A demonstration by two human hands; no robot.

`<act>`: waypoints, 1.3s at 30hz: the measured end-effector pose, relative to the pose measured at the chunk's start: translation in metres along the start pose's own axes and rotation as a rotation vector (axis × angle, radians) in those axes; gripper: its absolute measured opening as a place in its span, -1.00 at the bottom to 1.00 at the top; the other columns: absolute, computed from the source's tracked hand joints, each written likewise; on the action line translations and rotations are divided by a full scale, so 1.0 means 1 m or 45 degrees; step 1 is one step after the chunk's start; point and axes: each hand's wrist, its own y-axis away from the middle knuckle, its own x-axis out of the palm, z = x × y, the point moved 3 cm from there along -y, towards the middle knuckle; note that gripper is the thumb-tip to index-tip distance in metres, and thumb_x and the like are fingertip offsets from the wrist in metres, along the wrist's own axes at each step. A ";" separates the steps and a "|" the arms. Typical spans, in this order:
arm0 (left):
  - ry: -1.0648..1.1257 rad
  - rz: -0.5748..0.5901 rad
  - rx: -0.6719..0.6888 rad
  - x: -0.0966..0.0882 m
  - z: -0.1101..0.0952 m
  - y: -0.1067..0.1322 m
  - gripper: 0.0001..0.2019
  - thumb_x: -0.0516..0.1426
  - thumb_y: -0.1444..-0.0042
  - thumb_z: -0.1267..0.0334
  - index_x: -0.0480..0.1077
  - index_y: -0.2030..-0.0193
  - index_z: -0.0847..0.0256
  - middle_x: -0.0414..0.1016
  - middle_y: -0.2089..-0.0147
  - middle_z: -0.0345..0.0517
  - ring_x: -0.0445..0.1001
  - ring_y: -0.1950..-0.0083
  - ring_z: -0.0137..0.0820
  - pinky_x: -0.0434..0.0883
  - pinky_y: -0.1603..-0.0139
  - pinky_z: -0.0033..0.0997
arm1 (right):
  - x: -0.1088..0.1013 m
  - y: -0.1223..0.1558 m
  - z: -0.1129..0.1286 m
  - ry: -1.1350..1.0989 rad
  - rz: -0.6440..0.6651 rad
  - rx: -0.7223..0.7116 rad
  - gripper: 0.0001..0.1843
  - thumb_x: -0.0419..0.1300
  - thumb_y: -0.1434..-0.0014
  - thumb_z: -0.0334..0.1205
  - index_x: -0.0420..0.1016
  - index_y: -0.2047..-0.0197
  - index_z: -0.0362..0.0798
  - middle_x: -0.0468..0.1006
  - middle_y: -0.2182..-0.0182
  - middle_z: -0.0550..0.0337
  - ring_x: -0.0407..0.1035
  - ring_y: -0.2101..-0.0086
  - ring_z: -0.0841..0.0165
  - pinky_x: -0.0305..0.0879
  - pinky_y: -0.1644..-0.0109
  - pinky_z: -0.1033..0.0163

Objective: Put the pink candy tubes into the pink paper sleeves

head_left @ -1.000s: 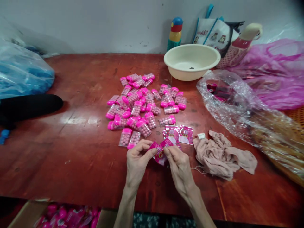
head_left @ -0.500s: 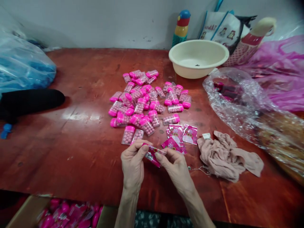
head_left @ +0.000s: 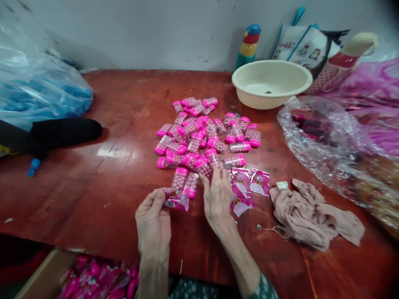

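My left hand pinches a pink printed plastic sleeve between thumb and fingers, its far end sticking out to the right. My right hand is at the near edge of a pile of small clear bottles with pink caps and pink candy balls. Its thumb and fingers close round a candy bottle, partly hiding it. Two more bottles, one of them this candy bottle, lie just beyond the sleeve. Flat pink sleeves overlap on the table, right of my right hand.
A cream basin stands at the back right, before a parrot-like bottle. A crumpled beige cloth and clear plastic bag lie right. A bag of blue items is left. An open box of pink pieces sits below the table edge.
My right hand has let go of the sleeve and moved forward to the bottle pile. My left hand keeps the sleeve, now more open and shifted left. The view has shifted slightly.
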 end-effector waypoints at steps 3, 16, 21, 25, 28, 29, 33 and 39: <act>0.038 0.038 -0.046 0.000 -0.003 -0.001 -0.89 0.34 0.23 0.30 0.52 0.51 0.24 0.57 0.44 -0.19 0.48 0.40 -0.46 0.45 0.32 -0.46 | 0.012 -0.010 -0.003 -0.014 0.024 0.026 -0.90 0.08 -0.14 -0.37 0.38 0.25 -0.15 0.42 0.22 -0.15 0.22 0.14 0.04 0.11 0.03 -0.10; 0.147 0.134 0.007 0.005 0.001 0.004 -0.89 0.34 0.19 0.25 0.53 0.50 0.16 0.59 0.35 -0.23 0.50 0.32 -0.45 0.45 0.19 -0.39 | -0.042 0.046 -0.015 -0.917 0.616 0.541 -0.68 0.31 0.00 -0.09 0.35 0.24 -0.06 0.46 0.41 0.24 0.33 0.43 0.43 0.24 0.41 0.38; 0.131 0.214 0.015 0.016 0.007 0.014 -0.88 0.35 0.19 0.25 0.51 0.52 0.17 0.60 0.32 -0.20 0.51 0.26 -0.41 0.44 0.16 -0.37 | -0.043 0.048 -0.013 -1.044 0.686 0.558 -0.73 0.34 0.04 -0.17 0.41 0.27 -0.05 0.49 0.41 0.26 0.35 0.41 0.42 0.27 0.35 0.37; 0.148 0.243 -0.060 0.024 0.011 0.019 -0.89 0.33 0.15 0.32 0.48 0.47 0.18 0.60 0.24 -0.17 0.54 0.26 -0.38 0.44 0.10 -0.30 | -0.050 0.044 -0.017 -0.963 0.686 0.532 -0.74 0.33 0.04 -0.19 0.48 0.25 -0.05 0.53 0.39 0.25 0.39 0.39 0.39 0.30 0.32 0.35; 0.163 0.272 -0.121 0.033 0.014 0.025 -0.86 0.27 0.06 0.39 0.46 0.30 0.18 0.58 0.12 -0.08 0.54 0.13 -0.31 0.41 0.01 -0.24 | -0.053 0.045 -0.016 -0.804 0.599 0.438 -0.78 0.30 -0.01 -0.20 0.50 0.23 -0.04 0.55 0.39 0.23 0.41 0.38 0.35 0.32 0.32 0.33; 0.160 0.280 -0.126 0.035 0.014 0.027 -0.83 0.24 0.02 0.40 0.45 0.24 0.19 0.56 0.06 -0.05 0.52 0.06 -0.30 0.39 -0.03 -0.24 | -0.053 0.046 -0.015 -0.730 0.557 0.388 -0.79 0.28 -0.02 -0.21 0.50 0.22 -0.03 0.55 0.40 0.23 0.41 0.39 0.34 0.32 0.34 0.33; 0.195 0.275 -0.133 0.044 0.014 0.033 -0.76 0.18 -0.08 0.35 0.42 0.08 0.19 0.47 -0.08 0.02 0.43 -0.09 -0.22 0.34 -0.12 -0.18 | -0.053 0.050 -0.008 -0.449 0.347 0.081 -0.80 0.24 -0.06 -0.32 0.51 0.19 -0.01 0.57 0.37 0.19 0.43 0.40 0.33 0.35 0.33 0.29; 0.279 0.269 -0.315 0.052 0.015 0.033 -0.74 0.12 -0.14 0.29 0.45 0.04 0.23 0.47 -0.08 0.06 0.34 -0.18 -0.22 0.25 -0.21 -0.20 | -0.051 0.060 -0.004 -0.282 0.135 -0.230 -0.73 0.19 -0.12 -0.38 0.49 0.07 -0.07 0.58 0.29 0.05 0.46 0.29 0.26 0.41 0.26 0.24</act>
